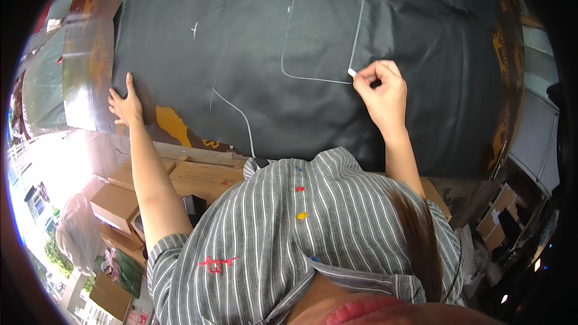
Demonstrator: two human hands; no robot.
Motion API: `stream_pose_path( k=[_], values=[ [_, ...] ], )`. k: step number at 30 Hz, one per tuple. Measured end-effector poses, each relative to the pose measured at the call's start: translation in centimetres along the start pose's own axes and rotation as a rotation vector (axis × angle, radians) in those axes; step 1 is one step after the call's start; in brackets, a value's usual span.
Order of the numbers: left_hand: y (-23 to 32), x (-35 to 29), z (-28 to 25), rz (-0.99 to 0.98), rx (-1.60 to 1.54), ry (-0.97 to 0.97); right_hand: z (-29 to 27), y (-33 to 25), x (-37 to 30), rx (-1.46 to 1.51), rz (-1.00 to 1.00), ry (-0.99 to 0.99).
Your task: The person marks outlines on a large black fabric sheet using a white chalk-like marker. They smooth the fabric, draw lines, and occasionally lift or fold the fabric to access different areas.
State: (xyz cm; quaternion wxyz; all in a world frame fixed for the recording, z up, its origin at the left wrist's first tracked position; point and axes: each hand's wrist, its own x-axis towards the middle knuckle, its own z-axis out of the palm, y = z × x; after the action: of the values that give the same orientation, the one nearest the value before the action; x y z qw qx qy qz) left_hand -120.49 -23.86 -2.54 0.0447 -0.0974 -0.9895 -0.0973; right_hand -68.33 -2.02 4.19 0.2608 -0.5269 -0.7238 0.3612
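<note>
A large black leather-like sheet [433,102] is spread over the table in front of me. My right hand [385,93] pinches a short piece of white chalk [351,73] between thumb and fingers, its tip at the lower right corner of a drawn white outline [359,30]. That outline is roughly rectangular, with a rounded lower left corner. Farther left, a curved white line [241,111] runs down to the sheet's near edge, and a small white cross [194,29] is marked above it. My left hand [127,107] lies with fingers spread at the sheet's left edge.
Under the sheet, a brown covering with yellow-orange patterns [173,125] shows at the edges and through a gap at the top. Clear plastic [45,84] hangs at the far left. Cardboard boxes [114,204] stand below the table on the left, beside a plastic bag [78,235].
</note>
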Motion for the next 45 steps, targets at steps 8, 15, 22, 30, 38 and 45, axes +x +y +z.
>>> stream_pose_path(
  k=[8, 15, 22, 30, 38, 45],
  values=[
    [0.0, 0.2, -0.1, 0.008, -0.005, 0.006, 4.3, -0.8, 4.7, 0.504, 0.028, -0.054],
    [-0.2, 0.2, 0.0, 0.006, -0.014, 0.006, 9.2, -4.4, 7.2, 0.214, -0.089, -0.135],
    [-0.3, 0.2, 0.1, -0.001, -0.014, 0.006, 10.1, -4.1, 6.9, 0.080, -0.255, -0.030],
    [0.3, 0.2, 0.0, 0.011, 0.045, 0.014, 9.3, -4.6, 4.2, 0.072, -0.238, -0.097],
    [0.3, 0.2, 0.1, -0.002, 0.009, 0.019, 1.6, 4.3, 13.9, 0.380, -0.078, 0.361],
    [0.1, 0.5, 0.4, 0.008, 0.069, 0.025, 1.1, 3.7, 15.5, -0.074, -0.137, 0.392]
  ],
)
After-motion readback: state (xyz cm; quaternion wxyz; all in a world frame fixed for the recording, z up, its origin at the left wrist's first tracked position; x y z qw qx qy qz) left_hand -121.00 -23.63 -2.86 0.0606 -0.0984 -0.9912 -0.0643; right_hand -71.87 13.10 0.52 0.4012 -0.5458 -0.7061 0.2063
